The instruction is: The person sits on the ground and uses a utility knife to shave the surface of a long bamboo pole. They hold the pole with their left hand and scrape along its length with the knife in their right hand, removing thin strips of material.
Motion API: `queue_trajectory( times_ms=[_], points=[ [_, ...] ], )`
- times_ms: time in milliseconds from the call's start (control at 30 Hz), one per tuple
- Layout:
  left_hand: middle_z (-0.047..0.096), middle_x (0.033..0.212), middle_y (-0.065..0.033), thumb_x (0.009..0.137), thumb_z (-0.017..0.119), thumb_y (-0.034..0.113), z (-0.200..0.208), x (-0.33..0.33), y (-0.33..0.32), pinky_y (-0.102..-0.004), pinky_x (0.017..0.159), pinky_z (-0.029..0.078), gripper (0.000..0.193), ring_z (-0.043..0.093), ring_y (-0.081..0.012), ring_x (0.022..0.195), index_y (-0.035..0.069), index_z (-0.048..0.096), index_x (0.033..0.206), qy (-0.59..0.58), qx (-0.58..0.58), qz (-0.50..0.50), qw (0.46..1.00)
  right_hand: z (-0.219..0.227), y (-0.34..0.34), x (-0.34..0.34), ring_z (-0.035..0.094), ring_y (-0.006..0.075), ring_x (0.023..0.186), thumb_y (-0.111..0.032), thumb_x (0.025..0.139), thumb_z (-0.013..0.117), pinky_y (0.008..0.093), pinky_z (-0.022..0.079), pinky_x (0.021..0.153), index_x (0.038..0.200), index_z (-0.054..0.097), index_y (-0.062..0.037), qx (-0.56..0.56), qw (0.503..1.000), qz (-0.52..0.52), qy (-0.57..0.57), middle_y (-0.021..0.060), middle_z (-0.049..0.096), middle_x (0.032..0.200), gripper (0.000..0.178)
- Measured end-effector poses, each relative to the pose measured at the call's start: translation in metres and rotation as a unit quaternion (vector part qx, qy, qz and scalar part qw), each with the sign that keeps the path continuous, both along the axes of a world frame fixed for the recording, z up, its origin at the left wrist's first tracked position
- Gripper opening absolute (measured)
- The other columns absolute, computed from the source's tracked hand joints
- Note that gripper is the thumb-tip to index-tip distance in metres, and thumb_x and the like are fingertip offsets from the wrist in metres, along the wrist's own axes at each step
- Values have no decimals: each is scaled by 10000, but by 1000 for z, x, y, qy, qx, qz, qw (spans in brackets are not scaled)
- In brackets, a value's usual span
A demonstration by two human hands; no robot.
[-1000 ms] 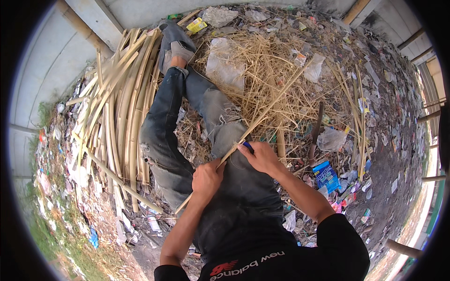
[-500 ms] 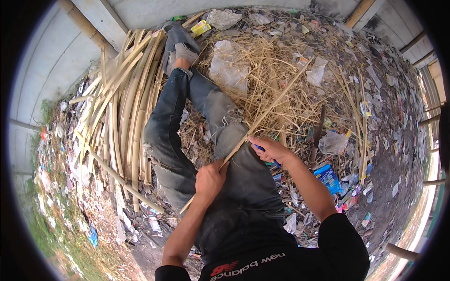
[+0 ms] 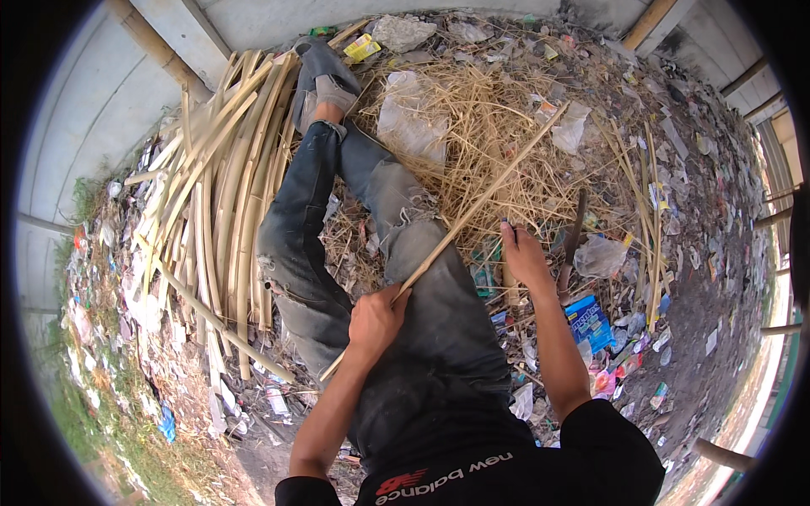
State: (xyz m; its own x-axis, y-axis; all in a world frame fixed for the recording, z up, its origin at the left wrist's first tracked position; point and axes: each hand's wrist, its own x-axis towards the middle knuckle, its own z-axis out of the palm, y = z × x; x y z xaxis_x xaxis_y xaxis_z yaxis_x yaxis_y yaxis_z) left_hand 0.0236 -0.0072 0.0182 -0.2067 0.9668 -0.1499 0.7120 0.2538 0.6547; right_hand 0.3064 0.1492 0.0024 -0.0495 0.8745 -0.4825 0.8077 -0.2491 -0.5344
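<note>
A long split bamboo strip slants across my right thigh, its far end over a heap of pale shavings. My left hand is closed around the strip near my lap, and the strip's near end pokes out beside that forearm. Off to the right of the strip, apart from it, my right hand is closed on a slim blue-handled tool. Only a small bit of the tool shows above my fingers, and its blade cannot be made out.
Many split bamboo pieces lie piled left of my legs. A dark curved long piece and thin strips lie to the right, near a blue packet. Litter covers the ground; a pale wall stands at the far side.
My right hand has moved away from the strip, to the right and slightly farther out, with the blue-handled tool. My left hand and the bamboo strip have barely moved.
</note>
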Motion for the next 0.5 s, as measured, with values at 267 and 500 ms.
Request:
queue_trajectory(
  times_ms=[267, 500],
  points=[
    [701, 797, -246, 980, 703, 313, 15, 0, 8, -530, 724, 557, 253, 689, -477, 814, 69, 768, 956, -41, -56, 12, 998, 24, -19, -18, 517, 530, 1323, -599, 934, 696, 627, 396, 1110, 1437, 459, 100, 91, 983, 133, -90, 347, 575, 1361, 893],
    [697, 787, -254, 978, 707, 305, 16, 3, 7, -530, 728, 557, 250, 688, -481, 806, 65, 772, 954, -28, -22, 7, 999, 40, -15, -16, 532, 504, 1328, -375, 886, 735, 547, 413, 1145, 1499, 396, 83, -2, 965, 218, -149, 328, 565, 1397, 836]
  ],
)
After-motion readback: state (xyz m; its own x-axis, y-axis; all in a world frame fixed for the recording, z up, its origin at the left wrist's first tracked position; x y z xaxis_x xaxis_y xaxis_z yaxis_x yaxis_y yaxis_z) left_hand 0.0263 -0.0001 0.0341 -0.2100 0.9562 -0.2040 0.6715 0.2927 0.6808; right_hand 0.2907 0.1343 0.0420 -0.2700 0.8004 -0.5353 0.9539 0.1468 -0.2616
